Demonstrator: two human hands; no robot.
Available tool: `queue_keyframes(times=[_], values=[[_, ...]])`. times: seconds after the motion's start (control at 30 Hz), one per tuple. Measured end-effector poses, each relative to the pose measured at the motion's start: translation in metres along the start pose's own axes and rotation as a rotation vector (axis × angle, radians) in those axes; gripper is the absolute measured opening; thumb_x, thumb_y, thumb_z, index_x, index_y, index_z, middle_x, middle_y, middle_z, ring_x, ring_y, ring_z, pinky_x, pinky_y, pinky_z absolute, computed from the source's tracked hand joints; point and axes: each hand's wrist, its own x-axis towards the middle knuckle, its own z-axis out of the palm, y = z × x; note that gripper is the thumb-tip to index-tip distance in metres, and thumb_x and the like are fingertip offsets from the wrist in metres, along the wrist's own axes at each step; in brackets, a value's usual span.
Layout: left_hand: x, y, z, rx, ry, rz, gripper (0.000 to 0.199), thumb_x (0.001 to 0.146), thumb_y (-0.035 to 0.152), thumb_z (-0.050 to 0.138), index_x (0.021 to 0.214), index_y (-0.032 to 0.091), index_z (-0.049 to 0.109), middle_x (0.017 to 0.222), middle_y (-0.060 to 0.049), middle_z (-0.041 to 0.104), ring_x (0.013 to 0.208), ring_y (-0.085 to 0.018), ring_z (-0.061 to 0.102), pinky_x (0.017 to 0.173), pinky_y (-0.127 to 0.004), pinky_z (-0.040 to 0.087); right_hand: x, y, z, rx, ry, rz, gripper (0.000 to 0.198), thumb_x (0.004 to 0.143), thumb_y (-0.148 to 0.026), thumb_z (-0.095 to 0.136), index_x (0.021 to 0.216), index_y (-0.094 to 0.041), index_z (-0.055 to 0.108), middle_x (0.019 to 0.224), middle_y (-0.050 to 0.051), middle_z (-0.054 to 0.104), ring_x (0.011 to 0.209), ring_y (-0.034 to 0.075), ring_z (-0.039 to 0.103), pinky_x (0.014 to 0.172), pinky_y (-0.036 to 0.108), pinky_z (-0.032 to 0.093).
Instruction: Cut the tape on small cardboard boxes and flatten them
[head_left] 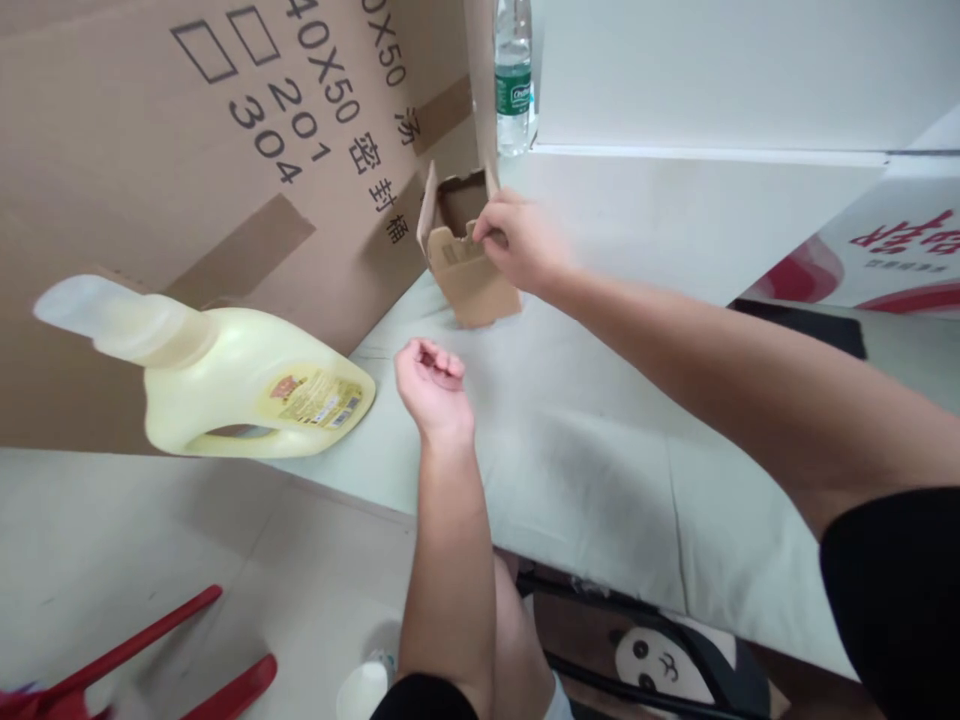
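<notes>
A small brown cardboard box (480, 290) stands with its top open on the cloth-covered table (600, 400). My right hand (517, 240) is at the box's near right rim, its thumb and fingers pinched together on the edge. Below the box, my left hand (431, 385) hovers palm up with its fingers curled in. Nothing shows inside that hand, and it does not touch the box. To its left a large pale yellow jug (232, 380) with a handle, a label and a translucent cap stands by the table edge.
Behind the jug and small box rises a large printed cardboard carton (150, 130). A water bottle (514, 90) with a green label stands at the back beside a white box (712, 80). Red bars (142, 640), a white cup (364, 690) and a panda-print thing (660, 660) are below.
</notes>
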Motion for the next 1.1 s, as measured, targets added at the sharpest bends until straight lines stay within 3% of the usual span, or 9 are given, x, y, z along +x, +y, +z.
queue_keyframes(times=[0.1,0.17,0.3,0.5,0.67,0.8,0.9,1.0,1.1], values=[[0.003,0.002,-0.002,0.013,0.055,0.161,0.026,0.079,0.030,0.058,0.062,0.020,0.042,0.056,0.007,0.033,0.046,-0.007,0.032,0.048,-0.020,0.029,-0.049,-0.003,-0.018,0.033,0.022,-0.097,0.020,0.091,-0.009,0.052,0.096,-0.020,0.068,0.113,0.007,0.069,0.098,0.020,0.066,0.086,0.036,0.053],[0.002,0.000,-0.002,0.028,0.048,0.197,0.026,0.078,0.031,0.060,0.062,0.021,0.042,0.056,0.007,0.033,0.047,-0.007,0.033,0.048,-0.020,0.029,-0.090,-0.001,-0.036,0.063,0.105,-0.158,0.018,0.089,-0.009,0.053,0.092,-0.021,0.066,0.105,0.006,0.069,0.089,0.018,0.066,0.077,0.034,0.053],[-0.002,-0.009,0.001,0.078,-0.052,0.135,0.029,0.079,0.035,0.062,0.064,0.021,0.042,0.055,0.007,0.034,0.046,-0.007,0.035,0.047,-0.021,0.029,-0.179,0.004,-0.083,0.018,0.319,-0.194,0.016,0.085,-0.008,0.061,0.083,-0.024,0.062,0.093,0.003,0.069,0.085,0.018,0.068,0.072,0.033,0.054],[-0.017,-0.038,0.013,0.219,-0.305,0.054,0.033,0.078,0.043,0.072,0.067,0.020,0.050,0.062,0.004,0.043,0.054,-0.008,0.044,0.050,-0.019,0.034,-0.287,-0.003,-0.137,-0.083,0.444,-0.097,0.020,0.078,-0.006,0.067,0.081,-0.024,0.061,0.090,0.003,0.068,0.077,0.020,0.064,0.069,0.038,0.048],[-0.034,-0.061,0.021,0.436,-0.539,0.100,0.040,0.072,0.057,0.080,0.088,0.025,0.063,0.096,-0.003,0.063,0.090,-0.017,0.064,0.066,-0.023,0.049,-0.309,-0.009,-0.137,-0.015,0.439,-0.119,0.026,0.074,-0.004,0.067,0.085,-0.026,0.058,0.090,0.002,0.071,0.092,0.025,0.069,0.087,0.046,0.055],[-0.042,-0.070,0.026,0.512,-0.698,0.168,0.067,0.067,0.073,0.081,0.117,0.034,0.058,0.138,-0.005,0.055,0.126,-0.029,0.058,0.088,-0.036,0.057,-0.311,-0.005,-0.129,0.190,0.465,-0.006,0.042,0.077,-0.006,0.069,0.109,-0.029,0.056,0.100,0.003,0.073,0.124,0.031,0.065,0.106,0.055,0.054],[-0.043,-0.076,0.029,0.540,-0.794,0.205,0.076,0.071,0.079,0.074,0.129,0.038,0.049,0.144,-0.007,0.049,0.134,-0.033,0.055,0.102,-0.045,0.054,-0.315,-0.003,-0.126,0.206,0.427,0.045,0.051,0.081,-0.009,0.068,0.126,-0.029,0.054,0.111,0.006,0.074,0.140,0.034,0.056,0.110,0.060,0.050],[-0.042,-0.080,0.030,0.573,-0.857,0.276,0.087,0.066,0.078,0.079,0.135,0.039,0.042,0.145,-0.007,0.046,0.136,-0.035,0.053,0.111,-0.052,0.049,-0.316,-0.003,-0.125,0.152,0.412,-0.007,0.050,0.084,-0.012,0.068,0.130,-0.027,0.056,0.113,0.007,0.075,0.137,0.034,0.060,0.111,0.060,0.051],[-0.043,-0.080,0.030,0.607,-0.855,0.282,0.090,0.066,0.074,0.082,0.138,0.042,0.040,0.144,-0.007,0.047,0.135,-0.036,0.054,0.110,-0.053,0.050,-0.313,-0.004,-0.124,0.120,0.451,-0.021,0.049,0.086,-0.014,0.067,0.131,-0.028,0.057,0.113,0.007,0.074,0.128,0.033,0.066,0.111,0.061,0.053]])
